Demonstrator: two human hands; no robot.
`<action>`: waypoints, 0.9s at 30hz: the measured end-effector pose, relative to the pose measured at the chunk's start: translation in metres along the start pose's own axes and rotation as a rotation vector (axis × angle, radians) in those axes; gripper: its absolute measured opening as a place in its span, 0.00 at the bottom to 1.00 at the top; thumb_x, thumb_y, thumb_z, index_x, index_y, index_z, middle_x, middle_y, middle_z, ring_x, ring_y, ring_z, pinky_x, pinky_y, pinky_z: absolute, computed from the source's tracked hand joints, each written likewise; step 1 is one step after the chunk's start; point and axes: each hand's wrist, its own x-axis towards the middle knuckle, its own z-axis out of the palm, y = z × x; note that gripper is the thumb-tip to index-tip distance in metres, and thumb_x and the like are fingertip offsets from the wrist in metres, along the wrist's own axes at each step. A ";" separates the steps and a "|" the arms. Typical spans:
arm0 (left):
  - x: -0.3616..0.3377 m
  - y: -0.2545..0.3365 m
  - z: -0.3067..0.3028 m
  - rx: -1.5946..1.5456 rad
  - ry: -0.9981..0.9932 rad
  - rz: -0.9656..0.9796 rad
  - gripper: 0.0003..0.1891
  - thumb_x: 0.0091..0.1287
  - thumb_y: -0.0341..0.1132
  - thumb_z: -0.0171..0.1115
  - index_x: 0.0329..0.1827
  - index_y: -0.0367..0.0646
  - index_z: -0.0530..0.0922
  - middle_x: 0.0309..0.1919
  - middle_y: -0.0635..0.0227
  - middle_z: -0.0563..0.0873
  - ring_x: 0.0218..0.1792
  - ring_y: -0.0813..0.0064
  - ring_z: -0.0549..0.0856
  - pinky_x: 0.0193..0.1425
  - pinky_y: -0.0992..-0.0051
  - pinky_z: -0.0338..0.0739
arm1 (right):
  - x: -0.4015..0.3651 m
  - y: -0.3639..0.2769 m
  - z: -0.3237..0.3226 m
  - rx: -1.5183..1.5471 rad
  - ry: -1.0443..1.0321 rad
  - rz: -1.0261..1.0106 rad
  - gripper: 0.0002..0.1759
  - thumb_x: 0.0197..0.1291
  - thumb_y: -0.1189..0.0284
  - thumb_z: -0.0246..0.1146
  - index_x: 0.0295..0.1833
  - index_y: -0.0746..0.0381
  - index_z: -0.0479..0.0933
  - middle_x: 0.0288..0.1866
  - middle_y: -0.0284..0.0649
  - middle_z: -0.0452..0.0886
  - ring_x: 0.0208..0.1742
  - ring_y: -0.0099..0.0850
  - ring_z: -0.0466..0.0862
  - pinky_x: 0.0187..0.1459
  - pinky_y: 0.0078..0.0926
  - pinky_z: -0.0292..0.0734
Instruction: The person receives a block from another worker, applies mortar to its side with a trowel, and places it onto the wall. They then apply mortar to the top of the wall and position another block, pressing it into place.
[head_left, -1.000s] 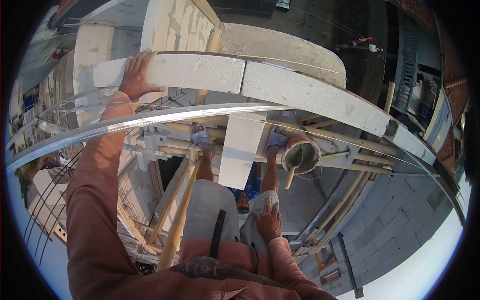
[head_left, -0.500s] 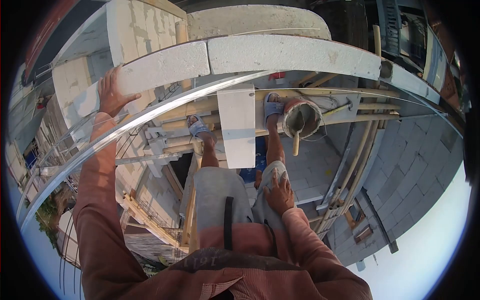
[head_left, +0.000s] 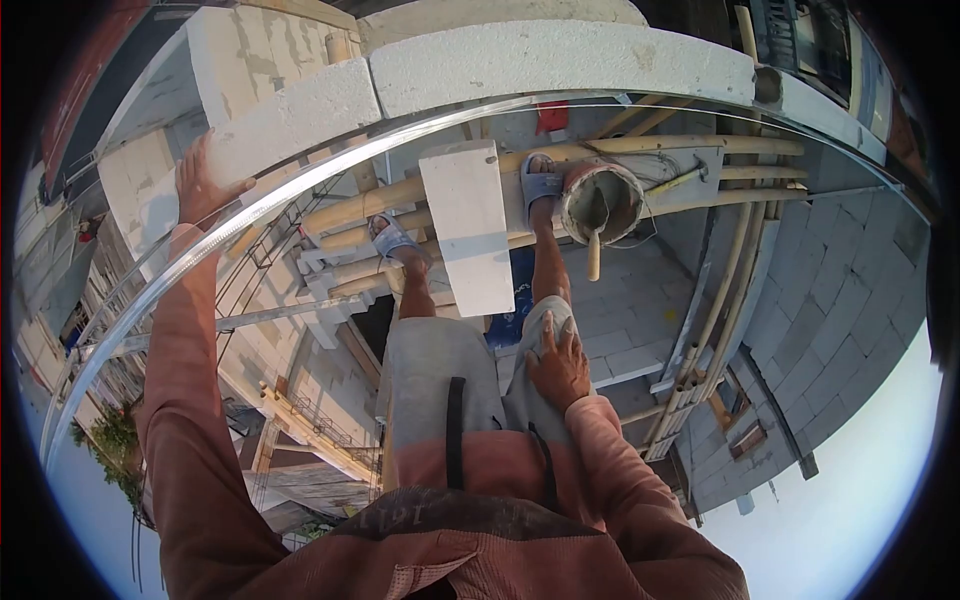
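Along the top of the view, a row of white blocks point(head_left: 570, 62) is forming a long curve across the whole scene. Below it, a shiny metal bar point(head_left: 290, 195) is arching from the lower left toward the row, passing over the left forearm. Several wooden poles point(head_left: 690, 143) are spanning the space beneath, and a loose white block point(head_left: 465, 230) is sitting across them, between the person's two feet. Just beside the right foot, a bucket point(head_left: 569, 212) is holding grey mix. The left hand point(head_left: 203, 183) is reaching to the row's left end, thumb spreading away from the fingers; its palm seems to be pressing on the block, though glare is blurring that spot. The right hand point(head_left: 558, 368) is lying on the right knee, fingers slightly spreading, gripping nothing. Blue sandals point(head_left: 541, 186) are covering both feet. A wooden handle point(head_left: 594, 258) is jutting over the bucket's rim.
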 end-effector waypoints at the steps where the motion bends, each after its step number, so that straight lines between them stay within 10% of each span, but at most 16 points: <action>1: -0.002 -0.001 -0.001 0.008 0.000 -0.010 0.59 0.46 0.60 0.79 0.78 0.44 0.58 0.72 0.54 0.67 0.74 0.51 0.64 0.76 0.49 0.56 | 0.000 0.000 0.000 0.005 0.003 0.000 0.49 0.64 0.55 0.64 0.84 0.51 0.46 0.81 0.63 0.51 0.79 0.60 0.58 0.73 0.56 0.60; 16: -0.002 0.007 0.001 -0.060 -0.026 -0.089 0.59 0.47 0.46 0.82 0.81 0.45 0.54 0.79 0.52 0.59 0.80 0.51 0.55 0.82 0.49 0.49 | 0.001 0.009 0.004 0.076 -0.046 0.037 0.47 0.66 0.54 0.61 0.84 0.48 0.45 0.82 0.62 0.47 0.81 0.61 0.53 0.76 0.57 0.55; 27: 0.001 -0.020 0.014 0.001 -0.104 -0.119 0.64 0.46 0.61 0.78 0.82 0.44 0.52 0.80 0.49 0.56 0.81 0.48 0.52 0.83 0.50 0.47 | 0.160 0.122 0.015 0.487 0.341 0.209 0.27 0.69 0.55 0.58 0.65 0.62 0.74 0.64 0.58 0.75 0.65 0.57 0.76 0.64 0.49 0.72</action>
